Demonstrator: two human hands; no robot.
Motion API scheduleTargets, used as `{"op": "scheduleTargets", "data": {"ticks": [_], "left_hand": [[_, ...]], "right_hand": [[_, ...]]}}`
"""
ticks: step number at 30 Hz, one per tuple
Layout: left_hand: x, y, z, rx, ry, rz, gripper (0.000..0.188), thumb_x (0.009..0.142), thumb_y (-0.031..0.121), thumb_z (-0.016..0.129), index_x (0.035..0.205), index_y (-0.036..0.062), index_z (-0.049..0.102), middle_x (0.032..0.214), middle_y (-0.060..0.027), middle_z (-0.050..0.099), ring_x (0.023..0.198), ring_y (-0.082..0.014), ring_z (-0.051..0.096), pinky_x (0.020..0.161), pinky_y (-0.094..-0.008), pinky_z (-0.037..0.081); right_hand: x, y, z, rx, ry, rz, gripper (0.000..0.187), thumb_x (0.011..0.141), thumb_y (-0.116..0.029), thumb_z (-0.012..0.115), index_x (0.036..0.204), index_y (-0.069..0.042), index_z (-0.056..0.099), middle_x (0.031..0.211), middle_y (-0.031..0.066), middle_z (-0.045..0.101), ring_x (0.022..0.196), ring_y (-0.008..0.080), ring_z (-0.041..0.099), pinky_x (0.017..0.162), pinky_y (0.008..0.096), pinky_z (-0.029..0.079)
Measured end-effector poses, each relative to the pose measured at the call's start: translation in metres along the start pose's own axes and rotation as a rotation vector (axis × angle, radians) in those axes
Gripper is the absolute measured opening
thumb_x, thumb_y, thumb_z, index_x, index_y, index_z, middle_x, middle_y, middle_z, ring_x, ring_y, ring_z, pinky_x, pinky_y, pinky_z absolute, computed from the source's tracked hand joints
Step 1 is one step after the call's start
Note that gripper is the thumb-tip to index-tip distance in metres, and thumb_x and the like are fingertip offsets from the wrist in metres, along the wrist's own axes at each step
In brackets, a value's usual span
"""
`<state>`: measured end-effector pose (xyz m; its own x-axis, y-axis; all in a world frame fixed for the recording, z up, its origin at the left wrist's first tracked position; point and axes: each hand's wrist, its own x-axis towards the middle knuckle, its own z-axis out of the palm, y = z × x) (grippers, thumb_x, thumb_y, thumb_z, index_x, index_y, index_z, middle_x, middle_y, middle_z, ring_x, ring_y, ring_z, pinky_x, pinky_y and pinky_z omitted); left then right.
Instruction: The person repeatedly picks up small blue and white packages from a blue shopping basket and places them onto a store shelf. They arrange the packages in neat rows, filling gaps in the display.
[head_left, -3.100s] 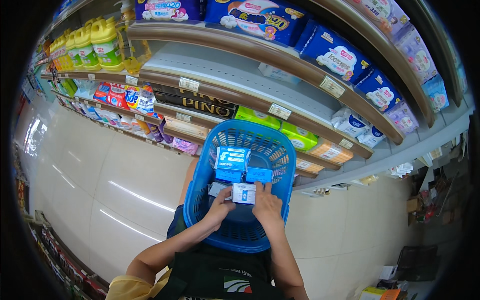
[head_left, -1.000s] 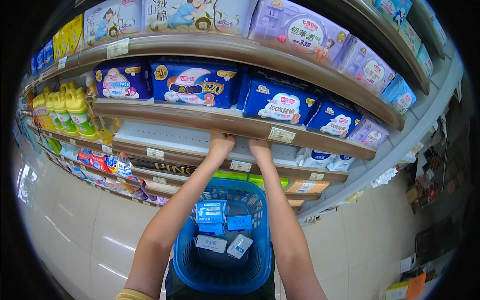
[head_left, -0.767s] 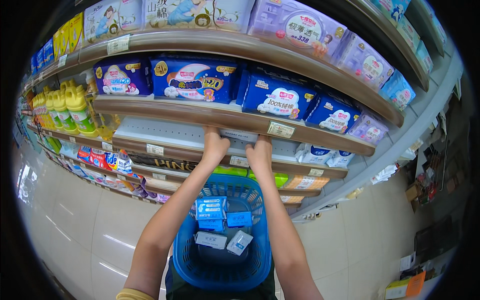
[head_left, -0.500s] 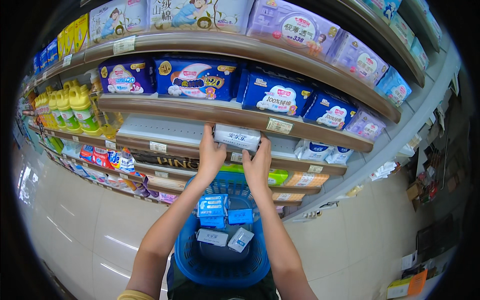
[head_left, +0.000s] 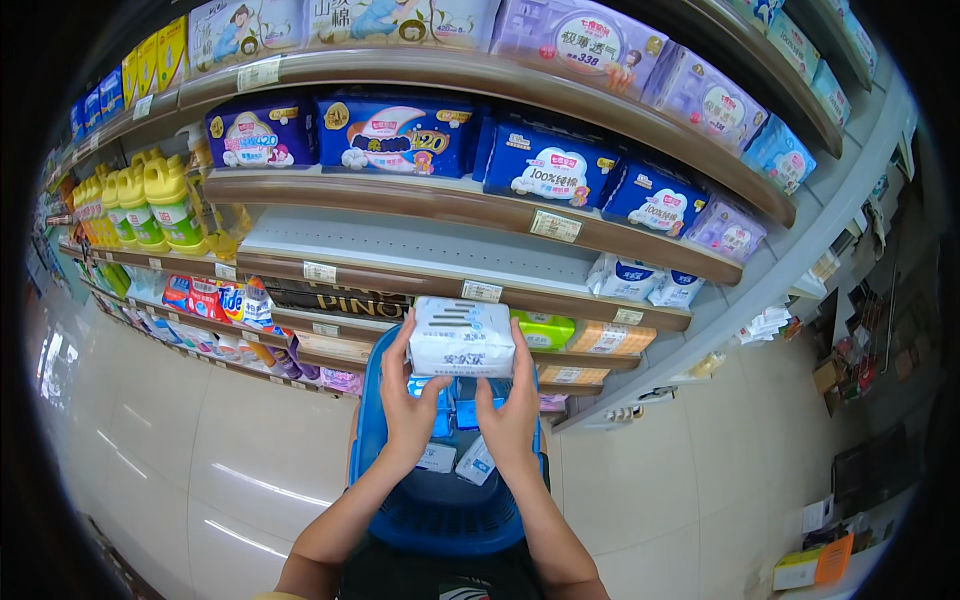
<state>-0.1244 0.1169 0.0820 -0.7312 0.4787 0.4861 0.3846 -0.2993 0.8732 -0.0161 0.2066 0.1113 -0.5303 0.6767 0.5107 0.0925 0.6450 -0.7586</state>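
Note:
A white soft pack of sanitary pads (head_left: 462, 338) is held between both hands, above a blue plastic basket (head_left: 450, 530). My left hand (head_left: 408, 405) grips its left side, and my right hand (head_left: 508, 410) clasps its right side, both thumbs lying near its lower edge. Inside the basket lie several small packs, among them a grey-white pack (head_left: 436, 458), a tilted white pack (head_left: 475, 461) and a blue pack (head_left: 467, 414). The held pack and my hands partly hide the basket's far end.
Ahead runs a shelf (head_left: 400, 245) with two white-and-blue packs (head_left: 645, 280) at its right. Dark blue pad packs (head_left: 395, 138) stand on the shelf above. Yellow jugs (head_left: 175, 205) stand at the left. Pale floor tiles (head_left: 240, 480) lie on both sides of the basket.
Both hands have drawn the white pack off the shelf, back toward me and over the basket. It now shows its broad top face.

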Motion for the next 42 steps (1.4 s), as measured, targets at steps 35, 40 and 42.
{"op": "scheduleTargets", "data": {"ticks": [35, 40, 42], "left_hand": [[-0.112, -0.094, -0.072, 0.665, -1.015, -0.638, 0.071, 0.081, 0.044, 0.083, 0.133, 0.0046, 0.056, 0.112, -0.0277, 0.071, 0.107, -0.0379, 0.070, 0.089, -0.0427, 0.055], [-0.121, -0.102, -0.075, 0.908, -1.074, -0.567, 0.071, 0.074, 0.019, 0.088, 0.135, 0.0048, 0.054, 0.123, -0.0274, 0.065, 0.110, -0.0412, 0.067, 0.096, -0.0451, 0.055], [-0.125, -0.105, -0.074, 0.978, -1.050, -0.579, 0.072, 0.071, 0.011, 0.088, 0.133, 0.0053, 0.054, 0.126, -0.0263, 0.063, 0.109, -0.0417, 0.067, 0.096, -0.0465, 0.055]], "right_hand": [[-0.126, 0.087, -0.001, -0.481, -1.086, 0.296, 0.044, 0.088, -0.015, 0.073, 0.126, 0.003, 0.061, 0.106, 0.0298, 0.070, 0.103, 0.0433, 0.068, 0.091, 0.0479, 0.055], [-0.138, 0.089, 0.030, -0.365, -1.298, 0.378, 0.072, 0.093, -0.022, 0.070, 0.149, 0.008, 0.037, 0.118, 0.0358, 0.064, 0.114, 0.0438, 0.065, 0.098, 0.0474, 0.053], [-0.144, 0.089, 0.036, -0.403, -1.310, 0.373, 0.072, 0.095, -0.024, 0.069, 0.152, 0.005, 0.035, 0.124, 0.0355, 0.061, 0.117, 0.0440, 0.063, 0.102, 0.0464, 0.050]]}}
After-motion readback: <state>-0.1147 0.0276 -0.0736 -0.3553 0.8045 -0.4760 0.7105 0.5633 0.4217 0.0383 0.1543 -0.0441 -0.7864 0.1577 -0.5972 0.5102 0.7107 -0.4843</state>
